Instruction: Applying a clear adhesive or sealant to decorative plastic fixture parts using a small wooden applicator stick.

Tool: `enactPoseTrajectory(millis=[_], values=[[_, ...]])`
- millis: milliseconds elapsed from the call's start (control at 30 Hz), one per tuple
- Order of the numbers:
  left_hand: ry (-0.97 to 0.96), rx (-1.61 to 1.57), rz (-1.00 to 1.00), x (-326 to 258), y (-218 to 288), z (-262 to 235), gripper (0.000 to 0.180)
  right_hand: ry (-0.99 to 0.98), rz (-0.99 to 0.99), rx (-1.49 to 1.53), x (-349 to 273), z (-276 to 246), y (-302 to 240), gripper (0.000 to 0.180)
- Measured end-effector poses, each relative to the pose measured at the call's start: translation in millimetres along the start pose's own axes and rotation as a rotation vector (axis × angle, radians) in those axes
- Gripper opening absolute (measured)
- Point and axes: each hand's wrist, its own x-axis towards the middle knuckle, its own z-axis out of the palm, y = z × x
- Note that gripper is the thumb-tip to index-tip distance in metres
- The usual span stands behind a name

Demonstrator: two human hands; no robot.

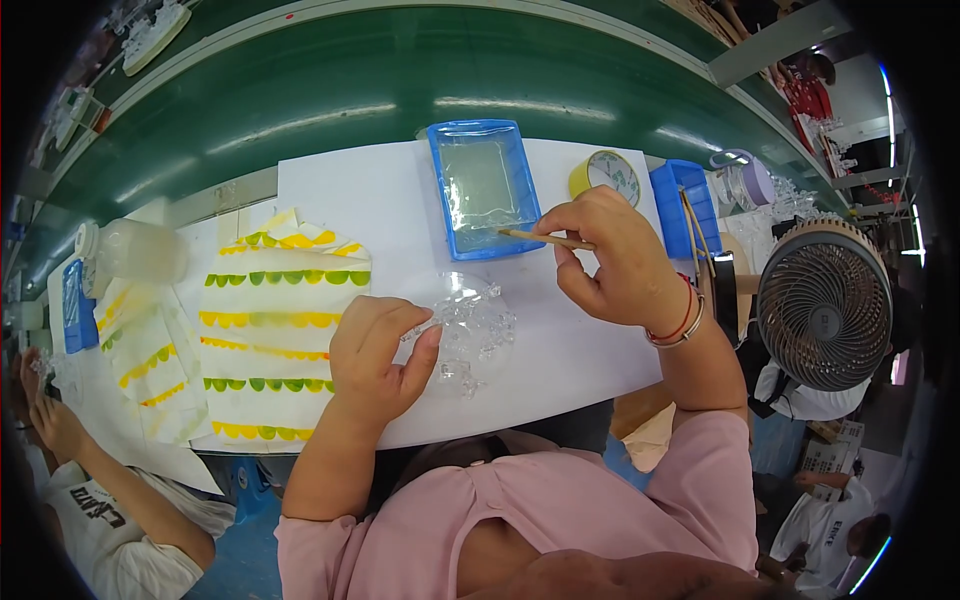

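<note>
My right hand (622, 262) pinches a thin wooden stick (548, 239) whose tip reaches over the near right part of a blue tray (436, 190). The tray holds a transparent liquid or gel; whether the tip touches it I cannot tell. Lower left of the tray, my left hand (372, 352) is closed in a pinch on a small transparent piece (428, 322). Beside its fingertips, several similar transparent plastic pieces (478, 328) lie in a loose heap, seemingly on a see-through round dish. All this is on white paper (560, 350).
White sheets (270, 295) with yellow and green scalloped strips lie left. Yellow tape (585, 178), another blue tray (672, 190) with sticks and a fan (825, 305) stand right. A whitish bottle (145, 252) is far left. A co-worker's hand (58, 425) shows at the left edge.
</note>
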Motion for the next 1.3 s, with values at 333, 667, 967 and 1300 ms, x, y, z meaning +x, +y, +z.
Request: enactPoseTrajectory(millis=[333,667,967,1300], values=[[0.002,0.034,0.032,1,-1,-3,0.022,0.025,0.127,0.001,-13,-16,2,0.021],[0.028,0.030,-0.020,-5,-3,-3,0.022,0.047,0.140,-0.010,-28,-18,5,0.016],[0.057,0.023,-0.048,-9,-6,-5,0.019,0.140,0.108,0.060,-41,-27,6,0.017],[0.066,0.004,-0.012,-9,-6,-2,0.017,0.299,0.124,0.179,-64,-34,2,0.014]])
